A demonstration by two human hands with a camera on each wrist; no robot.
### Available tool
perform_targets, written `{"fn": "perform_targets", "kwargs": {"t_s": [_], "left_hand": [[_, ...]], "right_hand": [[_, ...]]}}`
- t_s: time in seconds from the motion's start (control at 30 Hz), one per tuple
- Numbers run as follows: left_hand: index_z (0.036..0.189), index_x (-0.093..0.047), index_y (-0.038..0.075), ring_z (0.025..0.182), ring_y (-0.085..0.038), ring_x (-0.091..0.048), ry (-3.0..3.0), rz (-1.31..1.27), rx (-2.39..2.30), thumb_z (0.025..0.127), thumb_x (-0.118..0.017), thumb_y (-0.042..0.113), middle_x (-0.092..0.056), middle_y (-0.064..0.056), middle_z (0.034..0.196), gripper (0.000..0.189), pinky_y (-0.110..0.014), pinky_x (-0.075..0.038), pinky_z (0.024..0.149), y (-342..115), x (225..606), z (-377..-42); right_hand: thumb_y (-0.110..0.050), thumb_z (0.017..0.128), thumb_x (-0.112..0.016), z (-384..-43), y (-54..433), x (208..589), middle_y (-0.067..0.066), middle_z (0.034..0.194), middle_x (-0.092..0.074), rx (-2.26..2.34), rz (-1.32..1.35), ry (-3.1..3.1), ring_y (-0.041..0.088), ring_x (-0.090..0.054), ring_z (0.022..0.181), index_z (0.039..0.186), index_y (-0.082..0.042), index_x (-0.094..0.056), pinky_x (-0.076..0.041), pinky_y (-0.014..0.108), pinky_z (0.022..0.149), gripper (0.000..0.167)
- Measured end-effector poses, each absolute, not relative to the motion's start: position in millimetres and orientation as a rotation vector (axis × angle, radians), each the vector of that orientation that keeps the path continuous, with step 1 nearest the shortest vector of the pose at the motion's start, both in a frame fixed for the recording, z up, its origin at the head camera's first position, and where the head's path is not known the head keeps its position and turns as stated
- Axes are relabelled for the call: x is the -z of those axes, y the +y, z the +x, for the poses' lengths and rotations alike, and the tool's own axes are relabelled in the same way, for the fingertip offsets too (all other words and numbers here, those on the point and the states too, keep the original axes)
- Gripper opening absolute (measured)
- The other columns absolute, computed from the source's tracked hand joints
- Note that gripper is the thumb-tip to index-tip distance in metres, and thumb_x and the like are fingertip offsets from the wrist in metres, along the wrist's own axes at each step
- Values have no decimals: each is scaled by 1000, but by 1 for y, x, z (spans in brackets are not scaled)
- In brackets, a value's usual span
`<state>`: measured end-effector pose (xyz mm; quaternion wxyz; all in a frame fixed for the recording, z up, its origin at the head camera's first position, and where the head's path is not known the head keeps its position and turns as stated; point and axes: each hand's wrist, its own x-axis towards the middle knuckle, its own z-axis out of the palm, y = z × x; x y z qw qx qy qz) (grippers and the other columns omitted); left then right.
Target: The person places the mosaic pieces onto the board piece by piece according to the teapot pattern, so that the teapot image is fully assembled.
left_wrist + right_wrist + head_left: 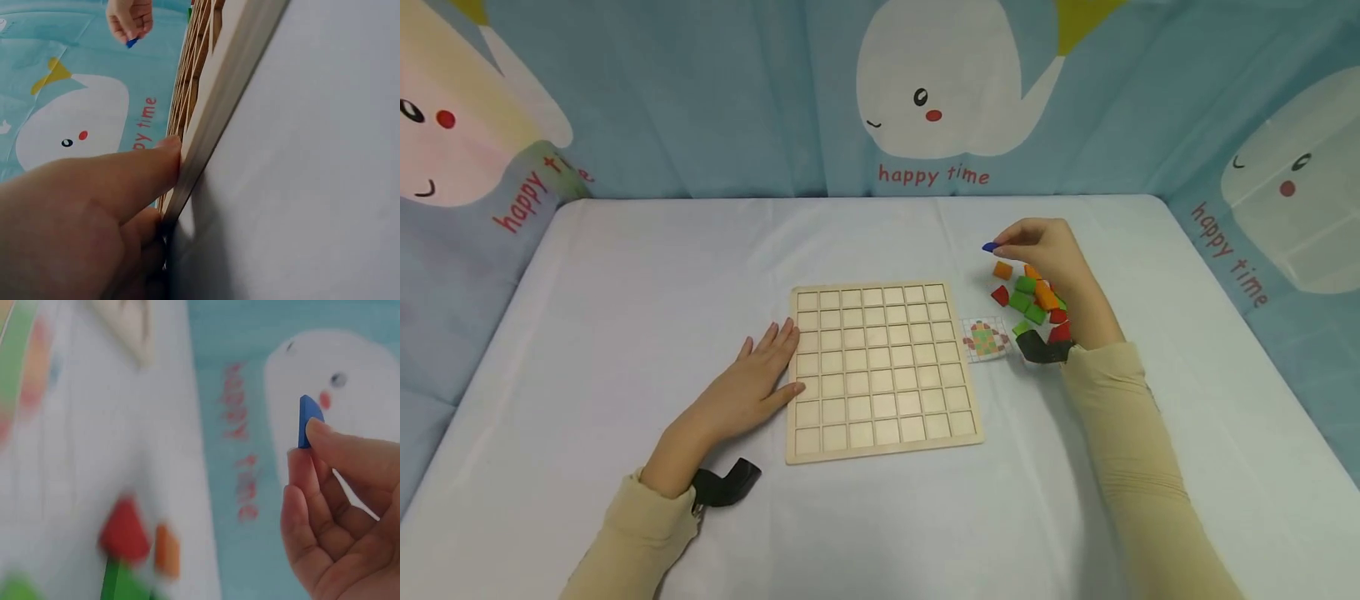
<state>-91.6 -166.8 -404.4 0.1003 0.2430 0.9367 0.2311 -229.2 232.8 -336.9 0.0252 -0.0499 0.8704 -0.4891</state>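
Between thumb and fingertips my right hand (pixel 1043 247) pinches a small blue block (pixel 990 247), held up over the far right of the table. The right wrist view shows that the blue block (pixel 307 420) has a flat side and a curved edge. My left hand (pixel 752 387) lies at the left side of a square wooden grid board (pixel 886 456), fingers extended. In the left wrist view its thumb (pixel 147 169) touches the board's rim. A small picture card (pixel 987 339) with a coloured grid pattern lies at the board's right side.
Loose green blocks (pixel 1019 301), orange blocks (pixel 1002 270) and red blocks (pixel 1000 295) lie below the right hand, partly hidden by its wrist. A black wrist mount (pixel 1041 348) hangs over the near blocks. A blue curtain (pixel 737 100) with whales stands behind the white table.
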Motion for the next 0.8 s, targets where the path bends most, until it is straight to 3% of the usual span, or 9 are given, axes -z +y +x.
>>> {"fn": "perform_targets", "kwargs": {"t_s": [0.13, 0.23, 0.37, 0.57, 0.8], "left_hand": [[147, -15, -8, 142, -37, -6, 2777, 706, -688, 98, -51, 29, -11, -22, 154, 72, -58, -6, 110, -169, 406, -89], [147, -16, -7, 142, -37, -6, 2791, 703, -678, 98, -51, 30, -11, -22, 154, 72, -58, -6, 110, -169, 406, -87], [147, -17, -8, 141, -37, -8, 2811, 709, -672, 98, -51, 30, -12, -21, 154, 70, -58, -8, 110, -168, 405, -84], [147, -16, -8, 141, -37, -9, 2803, 724, -674, 97, -52, 31, -12, -21, 154, 73, -58, -9, 110, -164, 406, -83], [147, -16, -8, 142, -36, -9, 2808, 719, -651, 97, -52, 31, -12, -21, 154, 72, -57, -9, 110, -162, 405, -82]], "right_hand": [[-9, 83, -73, -222, 208, 333, 1, 87, -70, 1627, -177, 2599, 15, -62, 84, 91, -1, -71, -47, 27, 76, 12], [-7, 83, -73, -216, 190, 332, -1, 83, -70, 1663, -239, 2528, 22, -64, 85, 91, 1, -71, -48, 28, 76, 12], [-3, 83, -72, -211, 167, 336, 5, 82, -69, 1690, -325, 2417, 33, -64, 87, 91, 4, -69, -50, 29, 81, 11], [1, 84, -69, -209, 142, 348, 7, 83, -68, 1596, -389, 2333, 37, -62, 87, 88, 4, -69, -51, 37, 81, 5], [2, 84, -68, -216, 115, 358, 7, 81, -69, 1507, -475, 2253, 29, -63, 83, 89, 7, -69, -52, 38, 79, 8]]}}
